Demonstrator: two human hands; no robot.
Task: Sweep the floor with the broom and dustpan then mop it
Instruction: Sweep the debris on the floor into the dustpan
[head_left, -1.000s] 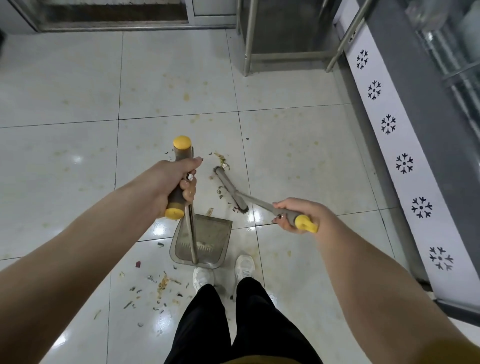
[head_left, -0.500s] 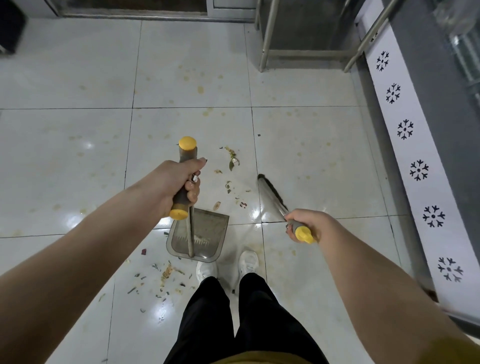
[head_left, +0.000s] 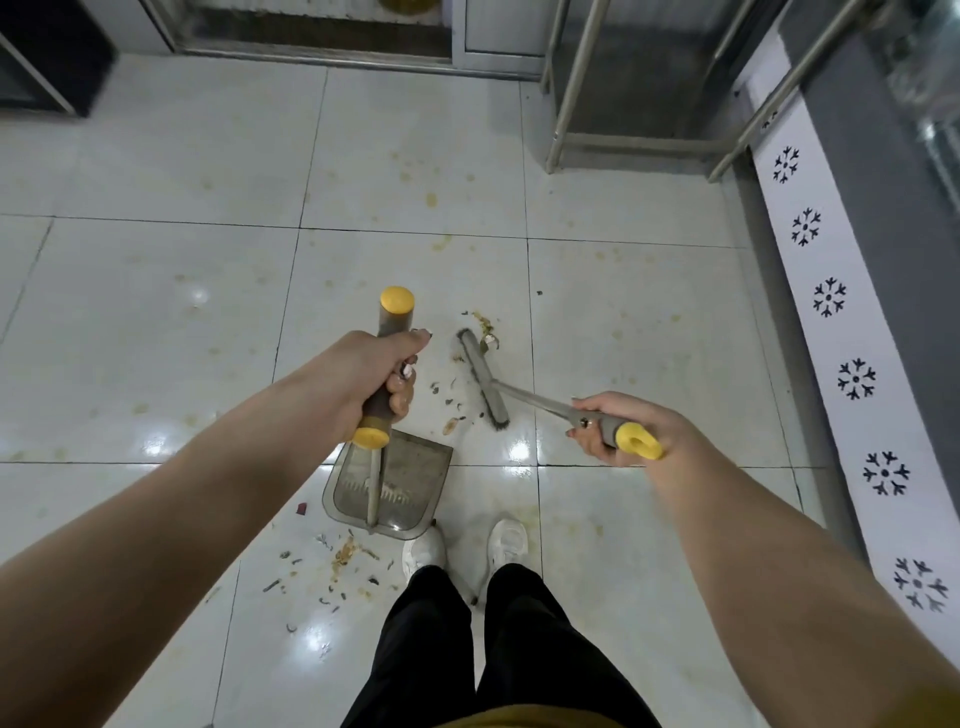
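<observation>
Gripping the dustpan (head_left: 395, 480) handle, the left hand (head_left: 371, 376) steadies it; the right hand (head_left: 618, 426) holds the broom (head_left: 485, 382) (bristles on the floor (head_left: 208, 312)).

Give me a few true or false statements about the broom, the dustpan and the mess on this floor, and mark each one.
1. The left hand grips the dustpan by its yellow-capped handle. True.
2. The right hand is empty. False: it grips the broom by its handle.
3. The broom head rests inside the dustpan. False: it is on the floor beyond the pan's mouth, apart from it.
4. Scraps lie on the tiles behind the dustpan, near the white shoes. True.
</observation>
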